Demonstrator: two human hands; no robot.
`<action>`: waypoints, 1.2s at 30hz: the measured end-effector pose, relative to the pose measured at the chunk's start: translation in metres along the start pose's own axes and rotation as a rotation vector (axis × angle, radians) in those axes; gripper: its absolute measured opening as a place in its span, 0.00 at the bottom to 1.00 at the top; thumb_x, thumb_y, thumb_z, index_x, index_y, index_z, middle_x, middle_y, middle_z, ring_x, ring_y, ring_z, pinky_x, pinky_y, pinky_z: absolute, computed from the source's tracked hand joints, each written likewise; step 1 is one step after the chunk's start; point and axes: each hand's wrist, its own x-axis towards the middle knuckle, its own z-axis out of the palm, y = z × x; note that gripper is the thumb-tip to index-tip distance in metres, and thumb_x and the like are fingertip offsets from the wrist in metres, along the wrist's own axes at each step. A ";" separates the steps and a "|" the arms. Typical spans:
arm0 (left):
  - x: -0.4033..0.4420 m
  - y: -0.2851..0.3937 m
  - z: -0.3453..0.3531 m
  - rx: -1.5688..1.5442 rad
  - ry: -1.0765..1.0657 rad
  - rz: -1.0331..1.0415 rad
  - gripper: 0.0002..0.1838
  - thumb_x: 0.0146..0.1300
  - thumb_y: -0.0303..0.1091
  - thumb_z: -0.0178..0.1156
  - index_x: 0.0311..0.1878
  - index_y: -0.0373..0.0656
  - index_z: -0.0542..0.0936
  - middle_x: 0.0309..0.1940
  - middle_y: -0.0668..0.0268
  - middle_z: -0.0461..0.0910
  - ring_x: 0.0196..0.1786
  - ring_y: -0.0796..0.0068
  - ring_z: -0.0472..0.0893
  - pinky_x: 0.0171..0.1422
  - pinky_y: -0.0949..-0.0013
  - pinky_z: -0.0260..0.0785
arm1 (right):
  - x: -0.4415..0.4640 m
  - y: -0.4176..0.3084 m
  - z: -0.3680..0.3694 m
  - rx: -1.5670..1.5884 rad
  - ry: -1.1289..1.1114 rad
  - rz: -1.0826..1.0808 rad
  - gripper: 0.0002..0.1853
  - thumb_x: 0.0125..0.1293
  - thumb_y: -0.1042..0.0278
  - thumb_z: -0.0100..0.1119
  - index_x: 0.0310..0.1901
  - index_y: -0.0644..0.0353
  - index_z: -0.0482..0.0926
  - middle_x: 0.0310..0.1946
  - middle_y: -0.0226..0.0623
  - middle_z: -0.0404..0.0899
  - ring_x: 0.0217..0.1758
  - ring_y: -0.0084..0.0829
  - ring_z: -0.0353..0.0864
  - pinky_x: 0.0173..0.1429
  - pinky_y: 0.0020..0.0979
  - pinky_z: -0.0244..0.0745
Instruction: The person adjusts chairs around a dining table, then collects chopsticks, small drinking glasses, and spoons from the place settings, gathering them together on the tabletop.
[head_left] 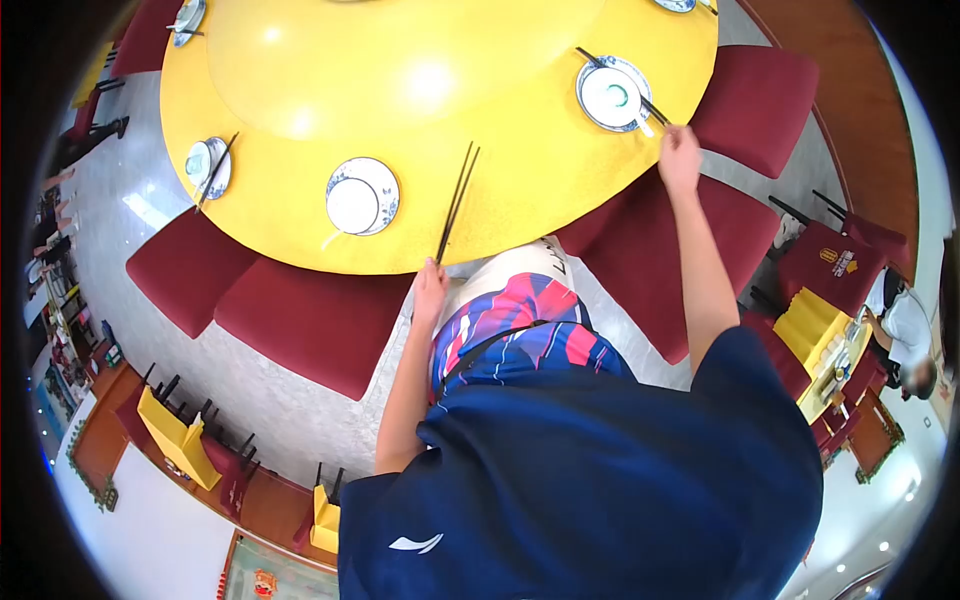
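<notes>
My left hand point(430, 292) pinches the lower ends of a pair of dark chopsticks point(459, 200), which point up over the yellow table's near edge. At the right, my right hand point(680, 158) has its fingers closed at the near end of another pair of chopsticks point(652, 108). That pair lies across a blue-patterned plate point(585, 98) with a white bowl point(606, 97) on it. A white spoon point(644, 127) sticks out beside the bowl. Left of my left hand, another bowl point(352, 206) rests on a patterned plate point(386, 190), a spoon handle showing below.
The round yellow table point(500, 190) carries more place settings, one with a plate point(222, 180) at the left. Dark red chairs point(315, 325) stand around its edge, including one chair point(757, 108) at the right. A person point(908, 325) sits at another table far right.
</notes>
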 end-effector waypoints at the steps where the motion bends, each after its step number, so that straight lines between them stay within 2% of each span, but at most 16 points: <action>1: 0.010 -0.008 0.007 -0.019 -0.019 0.005 0.25 0.79 0.47 0.38 0.23 0.45 0.64 0.18 0.76 0.58 0.22 0.84 0.58 0.25 0.73 0.52 | 0.027 0.020 0.001 -0.021 0.077 -0.007 0.15 0.65 0.62 0.54 0.50 0.59 0.78 0.39 0.48 0.83 0.47 0.41 0.83 0.52 0.41 0.76; 2: 0.023 -0.015 0.015 -0.015 -0.019 0.002 0.25 0.79 0.47 0.38 0.23 0.45 0.64 0.18 0.76 0.58 0.22 0.84 0.58 0.25 0.73 0.52 | 0.047 0.041 0.009 -0.062 0.136 0.008 0.16 0.65 0.61 0.54 0.50 0.59 0.79 0.40 0.48 0.82 0.46 0.43 0.82 0.52 0.41 0.75; 4: 0.045 -0.026 0.029 0.158 -0.059 0.059 0.26 0.77 0.49 0.42 0.27 0.40 0.71 0.17 0.67 0.69 0.21 0.71 0.68 0.28 0.65 0.60 | 0.074 0.080 0.029 -0.106 0.185 0.022 0.17 0.65 0.59 0.55 0.51 0.59 0.79 0.40 0.47 0.81 0.46 0.45 0.81 0.53 0.41 0.75; 5: 0.047 -0.022 0.036 0.159 -0.059 0.049 0.26 0.77 0.49 0.42 0.27 0.40 0.71 0.17 0.67 0.69 0.21 0.71 0.68 0.28 0.65 0.60 | 0.084 0.098 0.034 -0.030 -0.007 0.102 0.19 0.66 0.54 0.55 0.52 0.57 0.79 0.41 0.44 0.81 0.46 0.39 0.80 0.51 0.38 0.74; 6: 0.048 -0.007 0.045 0.408 0.016 0.168 0.26 0.76 0.50 0.43 0.30 0.38 0.73 0.21 0.60 0.74 0.25 0.61 0.73 0.31 0.59 0.63 | 0.089 0.106 0.038 0.048 -0.195 0.178 0.21 0.68 0.49 0.55 0.53 0.56 0.79 0.41 0.40 0.80 0.46 0.34 0.80 0.50 0.35 0.74; 7: 0.049 0.007 0.051 0.657 0.092 0.289 0.26 0.75 0.52 0.45 0.32 0.36 0.75 0.24 0.53 0.79 0.28 0.50 0.78 0.34 0.52 0.66 | 0.089 0.102 0.035 0.046 -0.200 0.178 0.21 0.68 0.49 0.55 0.53 0.56 0.79 0.41 0.40 0.80 0.46 0.34 0.80 0.50 0.35 0.74; 8: 0.049 0.020 0.055 0.675 0.084 0.212 0.28 0.73 0.55 0.45 0.33 0.37 0.76 0.30 0.45 0.80 0.36 0.39 0.79 0.39 0.44 0.67 | 0.089 0.091 0.028 0.289 -0.282 0.420 0.22 0.69 0.47 0.54 0.54 0.54 0.78 0.43 0.38 0.79 0.45 0.31 0.79 0.49 0.34 0.73; 9: 0.049 0.031 0.057 0.671 0.089 0.209 0.28 0.73 0.55 0.45 0.33 0.37 0.76 0.30 0.45 0.80 0.36 0.39 0.79 0.39 0.44 0.67 | 0.090 0.081 0.022 0.533 -0.363 0.659 0.23 0.69 0.44 0.53 0.55 0.53 0.78 0.45 0.35 0.77 0.45 0.28 0.78 0.48 0.33 0.72; 10: 0.048 0.039 0.058 0.804 0.094 0.212 0.29 0.73 0.56 0.45 0.32 0.37 0.77 0.29 0.46 0.81 0.34 0.40 0.80 0.39 0.44 0.69 | 0.088 0.075 0.020 0.596 -0.409 0.685 0.24 0.71 0.42 0.52 0.56 0.53 0.77 0.45 0.31 0.75 0.44 0.26 0.77 0.46 0.31 0.71; 17: 0.051 0.064 0.044 1.203 0.056 0.277 0.29 0.71 0.58 0.47 0.30 0.41 0.82 0.24 0.50 0.82 0.30 0.48 0.83 0.34 0.49 0.74 | 0.060 0.068 0.038 0.947 -0.495 0.701 0.21 0.71 0.54 0.58 0.55 0.63 0.75 0.42 0.36 0.78 0.40 0.27 0.80 0.42 0.28 0.75; 22: 0.063 0.068 0.037 1.348 -0.110 0.417 0.29 0.70 0.57 0.49 0.29 0.40 0.82 0.24 0.49 0.82 0.29 0.49 0.83 0.32 0.50 0.74 | 0.040 0.087 0.031 1.161 -0.366 0.532 0.12 0.70 0.68 0.61 0.50 0.67 0.78 0.38 0.37 0.83 0.38 0.26 0.83 0.43 0.26 0.77; 26: 0.071 0.081 0.043 1.495 -0.197 0.429 0.29 0.69 0.58 0.50 0.29 0.39 0.82 0.24 0.49 0.82 0.30 0.51 0.84 0.31 0.51 0.75 | 0.005 0.098 -0.017 1.226 -0.185 0.536 0.12 0.70 0.67 0.60 0.48 0.66 0.78 0.37 0.36 0.82 0.39 0.25 0.82 0.45 0.26 0.77; 28: 0.075 0.080 0.048 1.470 -0.131 0.514 0.27 0.67 0.57 0.53 0.31 0.39 0.80 0.25 0.51 0.82 0.29 0.51 0.84 0.30 0.53 0.75 | -0.037 0.088 -0.040 1.384 0.117 0.532 0.11 0.71 0.67 0.58 0.48 0.66 0.78 0.38 0.35 0.81 0.40 0.25 0.82 0.45 0.27 0.78; 31: 0.079 0.085 0.062 1.399 0.003 0.623 0.24 0.64 0.56 0.58 0.35 0.39 0.76 0.26 0.52 0.82 0.29 0.51 0.84 0.30 0.53 0.76 | -0.112 0.037 -0.057 1.688 0.083 0.469 0.09 0.74 0.71 0.52 0.47 0.67 0.77 0.38 0.37 0.80 0.40 0.27 0.80 0.46 0.29 0.80; 32: 0.078 0.087 0.066 1.355 0.074 0.645 0.24 0.63 0.56 0.59 0.38 0.40 0.74 0.27 0.51 0.82 0.29 0.50 0.84 0.31 0.53 0.77 | -0.140 0.009 -0.057 1.721 0.076 0.562 0.08 0.74 0.71 0.52 0.47 0.67 0.77 0.37 0.38 0.79 0.40 0.28 0.80 0.44 0.29 0.80; 36: 0.090 0.076 0.079 1.276 0.020 0.535 0.22 0.63 0.52 0.60 0.41 0.40 0.72 0.28 0.49 0.82 0.31 0.48 0.84 0.33 0.51 0.77 | -0.233 -0.028 0.026 1.684 -0.143 0.702 0.08 0.72 0.69 0.56 0.45 0.64 0.80 0.35 0.40 0.83 0.34 0.27 0.82 0.42 0.29 0.80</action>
